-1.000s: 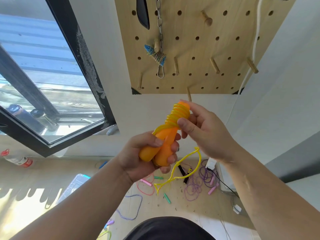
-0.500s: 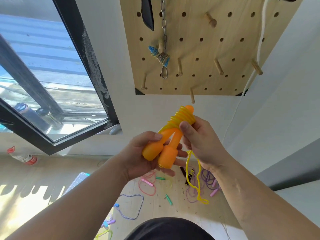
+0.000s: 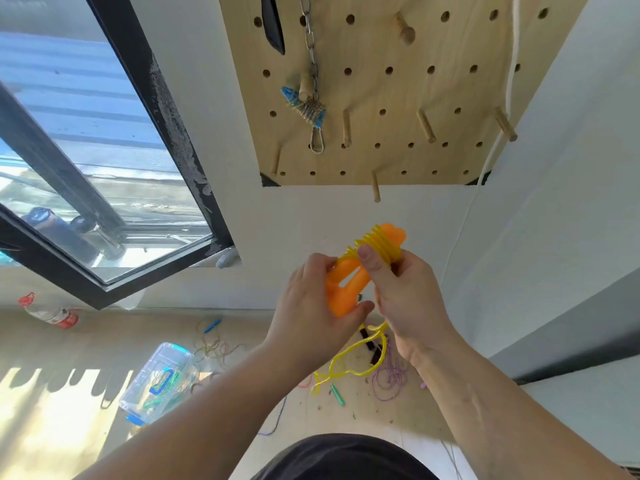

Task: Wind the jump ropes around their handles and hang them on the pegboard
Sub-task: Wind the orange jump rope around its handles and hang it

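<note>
Two orange jump-rope handles lie side by side in my left hand, which grips their lower ends. Yellow rope coils wrap the upper ends. My right hand pinches the yellow rope at the coils, thumb pressed on the handles. The loose yellow rope tail hangs in a loop below my hands. The wooden pegboard is on the wall above, with several empty pegs. A wound blue-handled rope hangs on one peg beside a chain.
Purple rope, green handles and other ropes lie on the floor below. A clear plastic box sits on the floor at left, a bottle by the wall. An open window is at left. A white cord runs down the pegboard's right side.
Both hands and the handles have shifted a little lower and rightward. My right hand has moved round the handles, and the hanging yellow tail has swung up into a loop.
</note>
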